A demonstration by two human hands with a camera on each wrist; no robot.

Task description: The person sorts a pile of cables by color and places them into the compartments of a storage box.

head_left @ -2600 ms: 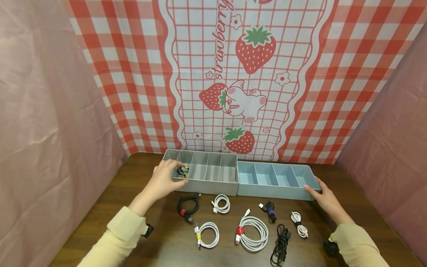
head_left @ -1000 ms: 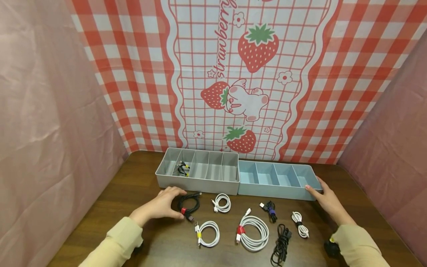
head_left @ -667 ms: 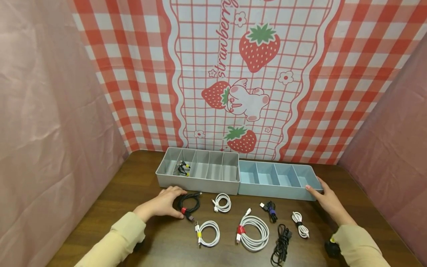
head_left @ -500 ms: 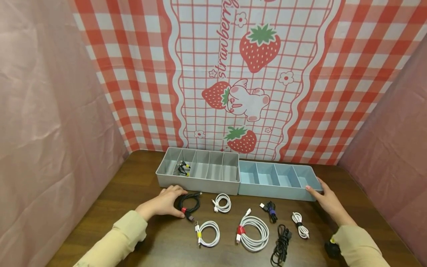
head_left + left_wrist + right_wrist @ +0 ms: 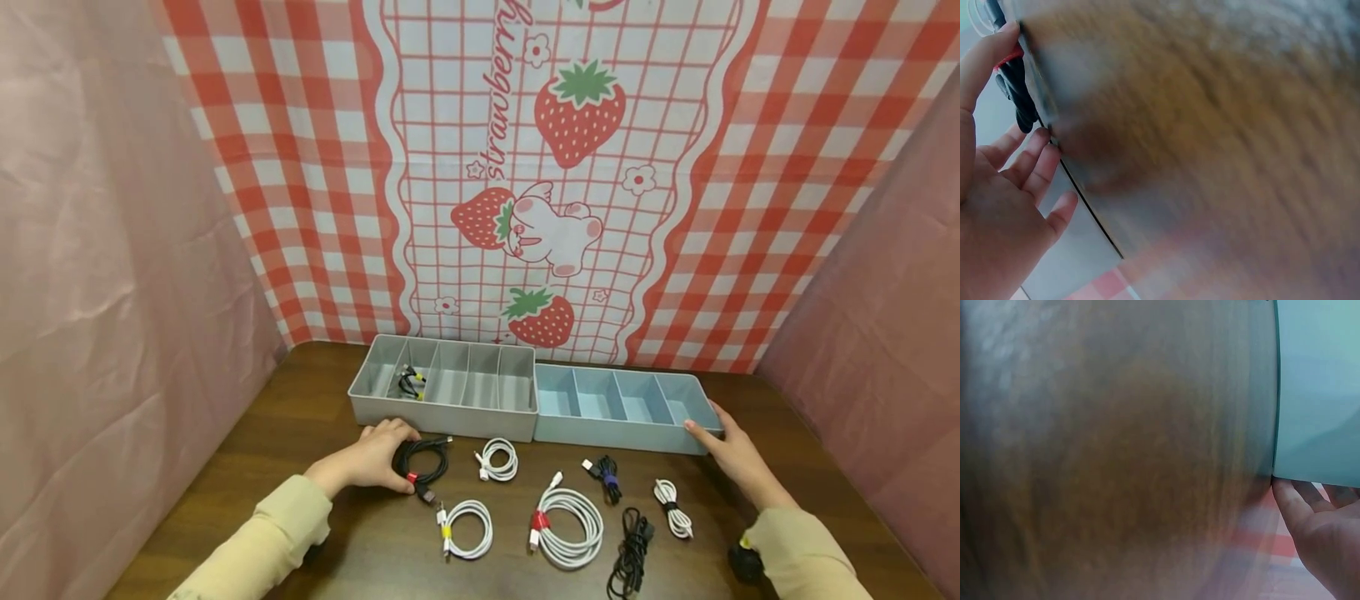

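Observation:
On the left, my left hand [image 5: 371, 457] curls over the black USB cable [image 5: 441, 465], a coil with a red tie lying on the table. In the left wrist view, the thumb is at the red tie and the fingertips reach the coil's other end. My right hand [image 5: 738, 446] holds the right end of the light blue divided box [image 5: 618, 434], thumb on its front and fingers around its side. Left of that box stands a grey divided box [image 5: 442, 418]. A small black cable with yellow ties [image 5: 408, 383] lies in its second compartment from the left.
White coiled cables lie on the table: a small one [image 5: 497, 461], one with a yellow tie [image 5: 468, 529], one with a red tie [image 5: 573, 529], one with a black tie [image 5: 672, 508]. Black cables [image 5: 633, 550] [image 5: 609, 479] lie among them. A checked cloth [image 5: 322, 167] hangs behind.
My left hand has left the grey box, where the small black cable now lies, and come down to the black USB cable, whose coil has shifted slightly left. My right hand stays on the blue box.

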